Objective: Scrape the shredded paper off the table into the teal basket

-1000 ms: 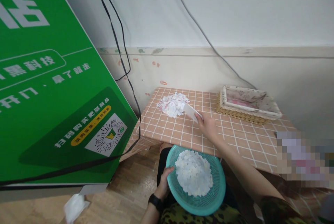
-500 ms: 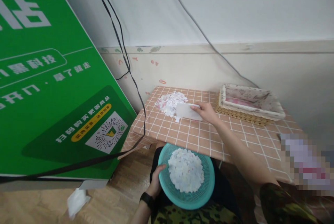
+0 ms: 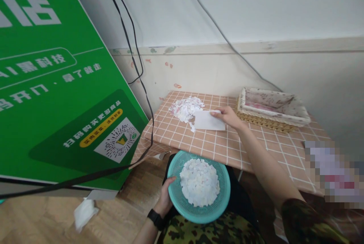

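Note:
My left hand [image 3: 167, 194] grips the left rim of a round teal plastic basket [image 3: 178, 211] resting on my lap, thumb over the edge. A mound of white paper scraps [image 3: 200, 182] lies inside it. On the table, my right hand [image 3: 229, 117] pinches a flat white card [image 3: 207, 120] by its upper right part. The card stands on its lower edge, tilted, at the right side of a pile of torn paper scraps [image 3: 186, 107]. A few scraps lie loose below the card's left edge.
A wicker basket [image 3: 265, 121] with a flowered lining stands at the table's back right. The checked tablecloth [image 3: 182, 138] hangs over the front edge. A dark strap [image 3: 150, 122] crosses before a green panel [image 3: 57, 96] on the left. A white bag [image 3: 84, 213] lies on the floor.
My right hand has drawn the card slightly right, away from the pile, and more of its face shows. My left hand still holds the teal basket.

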A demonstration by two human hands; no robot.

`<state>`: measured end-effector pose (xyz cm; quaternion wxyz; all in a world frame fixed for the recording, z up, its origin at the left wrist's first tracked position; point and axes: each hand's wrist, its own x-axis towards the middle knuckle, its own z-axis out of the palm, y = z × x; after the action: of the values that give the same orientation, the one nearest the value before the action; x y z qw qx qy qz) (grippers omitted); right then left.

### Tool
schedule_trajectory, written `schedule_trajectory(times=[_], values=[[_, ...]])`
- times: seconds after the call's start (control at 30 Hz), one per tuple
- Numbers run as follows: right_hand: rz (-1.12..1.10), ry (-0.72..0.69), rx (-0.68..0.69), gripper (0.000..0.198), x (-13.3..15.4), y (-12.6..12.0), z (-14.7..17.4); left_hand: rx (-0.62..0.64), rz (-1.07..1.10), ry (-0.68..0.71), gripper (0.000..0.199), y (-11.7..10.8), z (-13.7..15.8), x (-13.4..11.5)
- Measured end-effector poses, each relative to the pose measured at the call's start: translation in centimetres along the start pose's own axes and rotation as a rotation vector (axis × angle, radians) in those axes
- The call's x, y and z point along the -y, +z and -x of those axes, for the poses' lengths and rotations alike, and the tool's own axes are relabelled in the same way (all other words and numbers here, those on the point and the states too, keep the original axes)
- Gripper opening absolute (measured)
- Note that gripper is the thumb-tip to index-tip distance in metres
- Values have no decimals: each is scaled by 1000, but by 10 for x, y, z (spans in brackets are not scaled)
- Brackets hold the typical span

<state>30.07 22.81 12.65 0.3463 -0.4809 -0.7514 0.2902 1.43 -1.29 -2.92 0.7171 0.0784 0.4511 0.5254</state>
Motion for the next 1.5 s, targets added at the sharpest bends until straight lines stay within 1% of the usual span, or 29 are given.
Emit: schedule_trajectory(times=[0.07,0.13,0.3,0.43,0.53,0.63,0.67,0.73,0.8,0.83,0.93,1.0,1.07,1.17,1.2,1.23,1.33,1.37,1.43,1.5], values=[[18,5,-51,43,-2,0,-1,-7,-11,12,23,-2,-1,3],[10,-1,-70,44,-1,3,-1,7,-12,23,25,-2,-4,6],[-30,-23,-15,43,8,12,0,35,-28,32,23,3,-12,11],[-24,24,-23,40,4,3,1,43,-46,25,24,10,-14,13],[-68,63,-89,40,-4,-5,0,83,-71,21,25,16,-12,15],[-82,57,-160,40,-6,-6,-1,107,-94,15,25,22,-10,17],[-70,50,-155,41,-5,-4,-1,114,-98,12,26,23,-9,18],[-45,32,-102,42,-3,0,-1,120,-104,8,26,26,-8,18],[-62,11,-46,44,-1,3,0,105,-101,4,27,28,-7,18],[-85,6,-39,44,-1,3,0,98,-95,-1,28,29,-6,17],[-148,32,-106,41,-3,0,0,95,-65,-13,31,32,-1,14],[-144,58,-126,39,-3,0,1,103,-47,-14,33,34,3,12],[-125,60,-88,40,0,4,2,108,-38,-9,33,36,6,9],[-119,21,-2,41,5,11,3,96,-28,8,33,36,7,9],[-122,11,-7,41,5,12,3,83,-24,15,33,36,6,10],[-122,10,-39,41,5,11,2,68,-21,23,33,35,4,11],[-114,58,-213,41,-4,5,-1,55,-21,47,33,31,-1,14],[-106,75,-244,41,-8,3,-2,63,-24,52,32,29,-2,14],[-80,102,-246,40,-13,0,-4,77,-30,51,31,25,-5,14],[-60,119,-206,41,-14,0,-4,76,-28,47,30,21,-8,12]])
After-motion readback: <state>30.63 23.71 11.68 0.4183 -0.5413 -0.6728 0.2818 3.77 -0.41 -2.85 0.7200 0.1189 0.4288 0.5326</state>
